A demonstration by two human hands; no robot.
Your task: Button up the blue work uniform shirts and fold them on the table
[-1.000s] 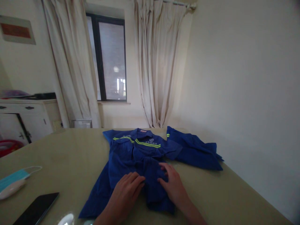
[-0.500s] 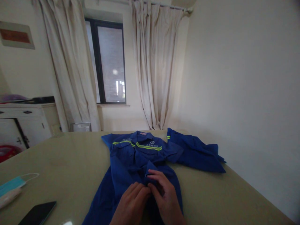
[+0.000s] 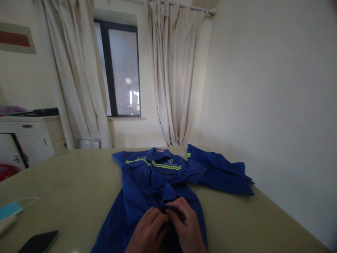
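Observation:
A blue work shirt (image 3: 151, 177) with yellow-green reflective stripes lies front up on the pale green table (image 3: 65, 189), collar toward the window. Its right sleeve (image 3: 218, 172) stretches out toward the wall. Near the table's front edge, my left hand (image 3: 147, 232) and my right hand (image 3: 185, 226) meet over the shirt's front opening. Both have fingers curled and pinch the fabric of the front placket, where a flap of cloth is lifted just above my fingers.
A dark phone (image 3: 38, 241) lies at the front left of the table, with a blue face mask (image 3: 12, 211) beside it. A white cabinet (image 3: 28, 135) stands at the left wall. Curtains (image 3: 171, 80) and a window are behind the table.
My hands went from lying flat and apart on the shirt to pinching its front together at the middle. The view has shifted slightly.

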